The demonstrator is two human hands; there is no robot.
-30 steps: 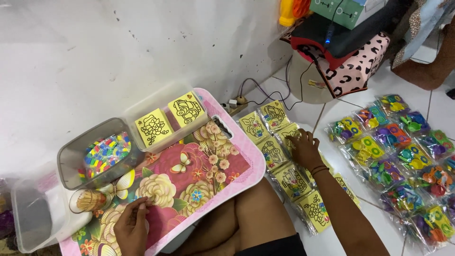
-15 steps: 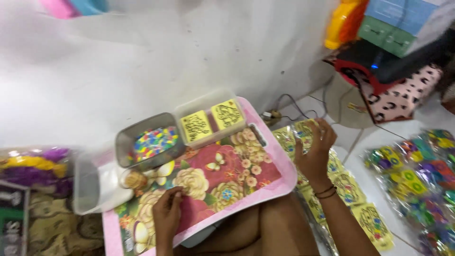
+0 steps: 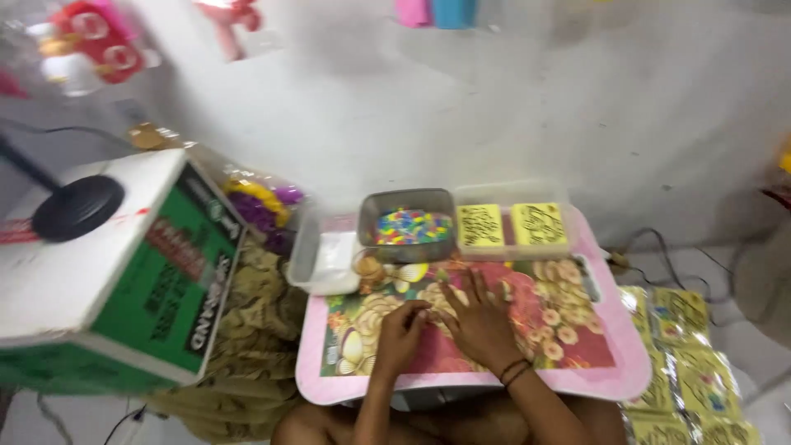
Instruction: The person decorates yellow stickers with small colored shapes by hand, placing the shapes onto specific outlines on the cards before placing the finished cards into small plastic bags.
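A pink lap table with a flower-and-butterfly picture on top rests across my legs. My left hand lies on its middle with fingers curled, touching the surface. Beside it my right hand is spread flat on the picture, fingers apart, holding nothing. At the table's far edge stand a clear box of small multicoloured pieces and a clear tray holding two yellow patterned cards.
A white-and-green cardboard box with a black round base on top stands at the left. A clear tub sits left of the table. Yellow packets in plastic lie on the floor at the right, near a cable.
The view swung left. My right hand came off the yellow packets on the floor onto the lap table beside my left hand.
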